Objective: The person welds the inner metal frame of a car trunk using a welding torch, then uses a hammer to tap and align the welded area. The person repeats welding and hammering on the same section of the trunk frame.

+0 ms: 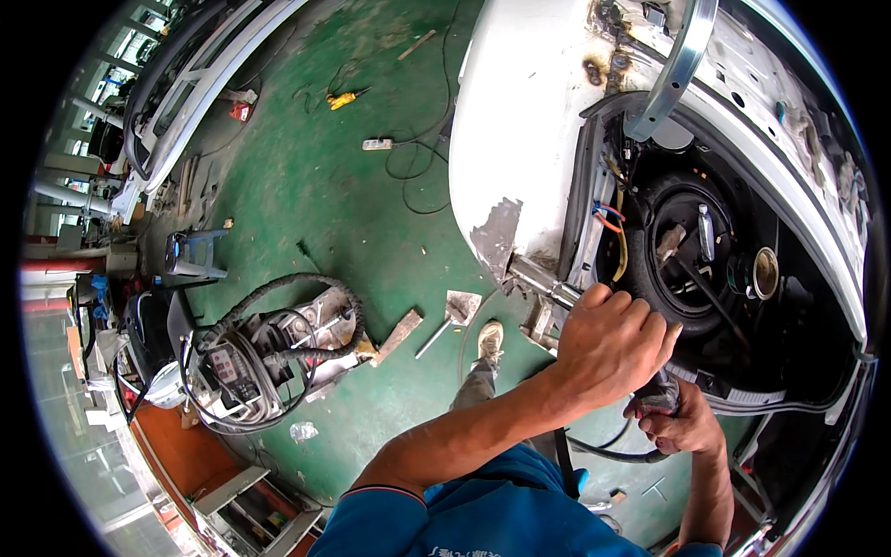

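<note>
My left hand (617, 339) is closed in a fist around a slide-hammer dent puller (549, 282). Its bright metal shaft comes out past my fingers, and its tip reaches the bare, scraped corner of a white car's panel (501, 223). Whether the tip is fixed there, I cannot tell. Lower down, my right hand (682, 422) wraps the tool's dark handle, from which a thick black cable (617, 453) trails. Both hands are by the near edge of the open trunk, where a spare wheel (640, 278) lies with loose tools in it.
Left on the green floor stands a machine (227, 367) with coiled cables. Nearby lie a hammer-like metal tool (455, 316) and a wooden block (397, 336). Farther off are a yellow power tool (342, 99), a power strip (378, 144) and a small stool (195, 252). A metal strut (676, 70) rises over the trunk.
</note>
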`<action>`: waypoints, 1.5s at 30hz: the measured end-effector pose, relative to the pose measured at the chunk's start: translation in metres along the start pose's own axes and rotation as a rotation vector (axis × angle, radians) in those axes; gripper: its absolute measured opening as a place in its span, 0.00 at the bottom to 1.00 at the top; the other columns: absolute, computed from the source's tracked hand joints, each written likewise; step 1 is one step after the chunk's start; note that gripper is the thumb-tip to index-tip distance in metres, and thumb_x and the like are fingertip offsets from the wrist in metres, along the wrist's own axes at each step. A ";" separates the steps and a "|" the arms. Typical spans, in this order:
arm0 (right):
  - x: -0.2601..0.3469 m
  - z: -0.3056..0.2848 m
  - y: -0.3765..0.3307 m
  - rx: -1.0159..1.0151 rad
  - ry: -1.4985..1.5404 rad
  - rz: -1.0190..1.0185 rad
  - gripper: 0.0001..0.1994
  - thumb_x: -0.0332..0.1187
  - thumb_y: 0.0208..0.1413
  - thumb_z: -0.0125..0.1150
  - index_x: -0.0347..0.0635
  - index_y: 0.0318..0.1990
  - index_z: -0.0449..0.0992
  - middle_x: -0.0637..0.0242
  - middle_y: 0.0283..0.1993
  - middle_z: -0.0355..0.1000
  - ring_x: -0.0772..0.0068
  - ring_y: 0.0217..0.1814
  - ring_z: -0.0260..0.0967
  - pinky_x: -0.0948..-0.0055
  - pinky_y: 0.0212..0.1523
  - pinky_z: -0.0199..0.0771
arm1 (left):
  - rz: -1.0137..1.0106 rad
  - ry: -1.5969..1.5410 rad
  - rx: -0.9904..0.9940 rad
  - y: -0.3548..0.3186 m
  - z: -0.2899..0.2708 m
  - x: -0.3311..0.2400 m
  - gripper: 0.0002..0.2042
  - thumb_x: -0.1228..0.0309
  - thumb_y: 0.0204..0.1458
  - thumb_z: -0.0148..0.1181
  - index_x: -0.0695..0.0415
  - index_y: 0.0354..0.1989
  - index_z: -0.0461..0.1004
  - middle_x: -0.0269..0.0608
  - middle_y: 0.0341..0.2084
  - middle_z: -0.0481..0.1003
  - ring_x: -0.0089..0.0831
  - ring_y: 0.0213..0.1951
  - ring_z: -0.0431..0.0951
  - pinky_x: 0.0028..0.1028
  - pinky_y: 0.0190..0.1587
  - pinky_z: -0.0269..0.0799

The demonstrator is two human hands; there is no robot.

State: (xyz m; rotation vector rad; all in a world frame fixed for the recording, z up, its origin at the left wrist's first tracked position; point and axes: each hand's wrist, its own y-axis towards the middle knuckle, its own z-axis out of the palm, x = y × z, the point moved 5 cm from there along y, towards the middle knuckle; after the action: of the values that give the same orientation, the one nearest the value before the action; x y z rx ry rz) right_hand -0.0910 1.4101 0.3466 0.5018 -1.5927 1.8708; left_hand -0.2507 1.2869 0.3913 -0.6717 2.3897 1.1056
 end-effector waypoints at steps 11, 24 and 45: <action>0.013 0.002 -0.006 -0.017 -0.069 0.012 0.24 0.20 0.48 0.70 0.34 0.55 0.71 0.63 0.38 0.80 0.82 0.27 0.68 0.78 0.27 0.70 | -0.004 -0.011 0.004 0.004 -0.001 -0.001 0.18 0.66 0.51 0.69 0.52 0.14 0.67 0.33 0.12 0.64 0.32 0.18 0.66 0.33 0.29 0.58; 0.008 -0.001 -0.005 0.012 -0.115 -0.014 0.21 0.22 0.48 0.71 0.34 0.51 0.74 0.66 0.36 0.79 0.82 0.30 0.71 0.77 0.30 0.71 | -0.034 0.007 0.042 0.004 0.001 -0.002 0.17 0.66 0.51 0.69 0.52 0.15 0.69 0.33 0.13 0.67 0.33 0.19 0.69 0.34 0.30 0.58; -0.004 -0.009 0.006 0.101 -0.048 -0.030 0.22 0.23 0.48 0.72 0.35 0.52 0.74 0.68 0.39 0.80 0.85 0.28 0.69 0.79 0.24 0.71 | 0.017 0.059 0.090 0.000 0.010 -0.006 0.16 0.67 0.50 0.69 0.52 0.15 0.70 0.33 0.13 0.68 0.32 0.19 0.69 0.33 0.31 0.59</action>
State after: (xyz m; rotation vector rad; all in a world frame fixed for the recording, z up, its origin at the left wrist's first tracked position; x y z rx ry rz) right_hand -0.0914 1.4177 0.3373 0.6151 -1.5182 1.9373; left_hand -0.2444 1.2964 0.3888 -0.6632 2.4831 0.9912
